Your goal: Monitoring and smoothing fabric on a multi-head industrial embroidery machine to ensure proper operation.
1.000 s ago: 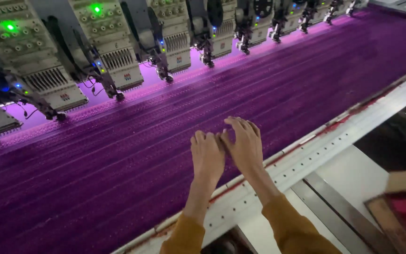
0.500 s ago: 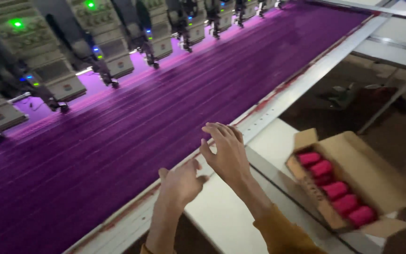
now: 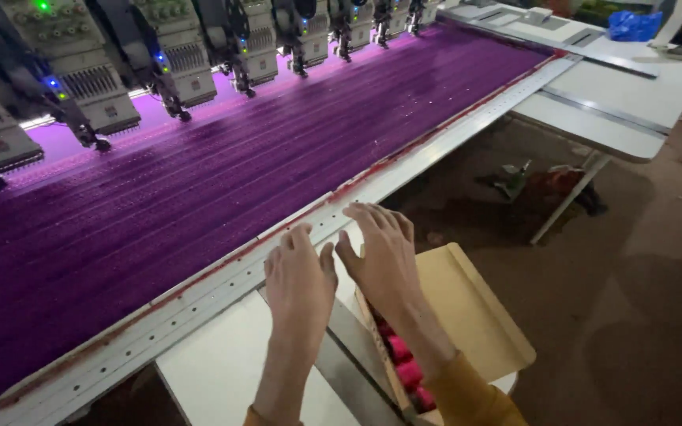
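fabric (image 3: 278, 150): purple, striped, stretched flat
left hand (image 3: 300, 280): spread wide, empty
right hand (image 3: 380, 252): spread wide, empty, above cardboard box (image 3: 467, 315)

Purple fabric (image 3: 222, 181) lies stretched flat along the machine bed, far edge under a row of embroidery heads (image 3: 175, 63) with green and blue lamps lit. White metal rail (image 3: 199, 296) with a red strip borders the near edge. White tabletop (image 3: 625, 95) at upper right; blue bag (image 3: 633, 25) at its far corner. Brown floor (image 3: 633, 315) below, small debris near the table leg (image 3: 566, 197).
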